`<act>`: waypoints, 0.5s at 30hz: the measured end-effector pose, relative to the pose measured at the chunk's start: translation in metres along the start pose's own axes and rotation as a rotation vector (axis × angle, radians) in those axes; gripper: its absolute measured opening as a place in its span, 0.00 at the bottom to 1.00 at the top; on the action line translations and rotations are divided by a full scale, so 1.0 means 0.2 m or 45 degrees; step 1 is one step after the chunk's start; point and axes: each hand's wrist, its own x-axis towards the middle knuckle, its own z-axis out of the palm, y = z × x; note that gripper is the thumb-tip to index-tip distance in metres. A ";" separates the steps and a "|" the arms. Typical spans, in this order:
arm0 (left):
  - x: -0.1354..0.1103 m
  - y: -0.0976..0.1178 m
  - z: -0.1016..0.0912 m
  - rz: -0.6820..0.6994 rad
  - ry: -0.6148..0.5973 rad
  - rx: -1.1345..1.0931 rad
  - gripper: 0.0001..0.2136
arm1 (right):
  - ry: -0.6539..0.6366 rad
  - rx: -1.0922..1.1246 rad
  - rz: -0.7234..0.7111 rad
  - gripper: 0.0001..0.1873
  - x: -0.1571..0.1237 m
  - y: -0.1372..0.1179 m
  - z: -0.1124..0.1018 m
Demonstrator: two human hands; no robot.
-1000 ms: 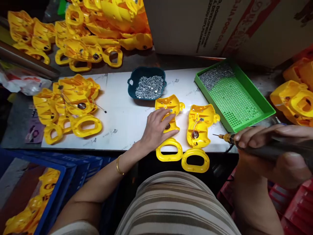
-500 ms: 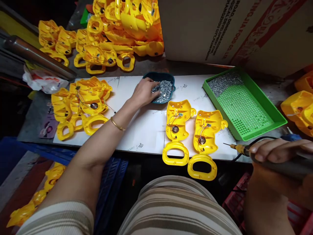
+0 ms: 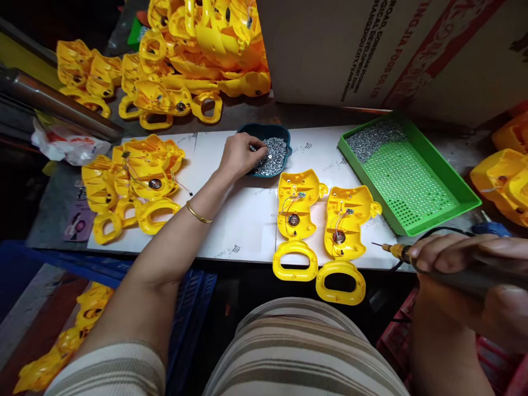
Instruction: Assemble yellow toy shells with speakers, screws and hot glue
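Note:
My left hand reaches into a dark teal dish full of small silver screws, its fingers curled and pinched among them. Two yellow plastic toy shells lie side by side on the white board in front of me, one on the left and one on the right, each open side up with wires and a small round speaker inside. My right hand is closed round an electric screwdriver, whose tip points left just right of the right shell.
A green perforated tray with screws at its far end lies to the right. Yellow shells lie heaped at the left and at the back. A big cardboard box stands behind. Blue crates sit below the table edge.
My left hand left the left shell, went up to the screw dish and has now closed its fingers in the screws. The screwdriver hand has stayed nearly still.

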 end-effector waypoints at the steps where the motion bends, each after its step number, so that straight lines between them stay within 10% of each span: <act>1: 0.00 0.01 -0.01 -0.008 0.031 0.001 0.02 | 0.013 -0.021 -0.058 0.13 0.00 0.00 0.00; 6: -0.14 0.19 -0.08 0.201 0.277 0.043 0.08 | 0.017 -0.004 -0.087 0.13 -0.03 0.00 0.02; 15: -0.79 0.69 0.04 0.765 0.048 -0.299 0.05 | 0.017 0.102 0.001 0.12 -0.03 -0.09 0.08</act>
